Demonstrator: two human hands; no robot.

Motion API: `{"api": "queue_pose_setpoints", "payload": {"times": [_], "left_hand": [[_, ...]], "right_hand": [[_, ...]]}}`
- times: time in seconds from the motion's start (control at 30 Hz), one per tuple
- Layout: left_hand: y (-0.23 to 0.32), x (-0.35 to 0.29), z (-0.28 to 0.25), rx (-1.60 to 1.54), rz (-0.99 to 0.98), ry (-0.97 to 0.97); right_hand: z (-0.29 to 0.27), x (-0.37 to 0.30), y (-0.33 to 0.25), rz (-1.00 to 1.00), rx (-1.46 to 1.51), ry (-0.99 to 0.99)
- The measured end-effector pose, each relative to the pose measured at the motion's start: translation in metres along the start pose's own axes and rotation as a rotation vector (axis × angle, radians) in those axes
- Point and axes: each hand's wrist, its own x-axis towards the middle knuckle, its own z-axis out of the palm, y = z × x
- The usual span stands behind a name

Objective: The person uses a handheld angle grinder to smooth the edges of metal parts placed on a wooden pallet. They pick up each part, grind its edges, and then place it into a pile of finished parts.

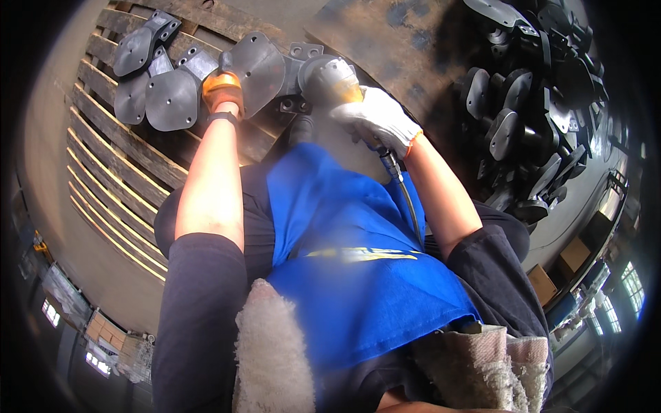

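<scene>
My left hand (pixel 224 91), in an orange glove with dark fingertips, is closed at the left edge of a dark grey metal part (pixel 257 72). This part has a broad rounded plate and a bracket with holes, and it stands tilted. My right hand (pixel 383 118), in a white knit glove, is wrapped round a pneumatic grinder (pixel 326 77). The grinder's round head rests against or just over the bracket end of the part; exact contact is hidden. From the tool's rear an air hose (pixel 392 167) runs down beside my blue apron (pixel 344 206).
Similar metal parts (pixel 171 100) lie left of my left hand on a slatted wooden pallet (pixel 131 165). A big heap of dark metal parts (pixel 509 131) fills the right side. Behind the grinder lies a stained brown board (pixel 385 41). Cardboard boxes (pixel 542 283) stand at far right.
</scene>
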Motion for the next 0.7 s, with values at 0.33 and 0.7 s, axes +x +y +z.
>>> {"api": "queue_pose_setpoints", "payload": {"times": [0.33,0.7], "left_hand": [[-0.012,0.012,0.011,0.060,0.096,0.017],[-0.014,0.010,0.014,0.067,0.107,0.106]], "right_hand": [[-0.004,0.006,0.009,-0.092,-0.005,-0.001],[0.001,-0.012,-0.013,0.012,-0.049,-0.031]]}}
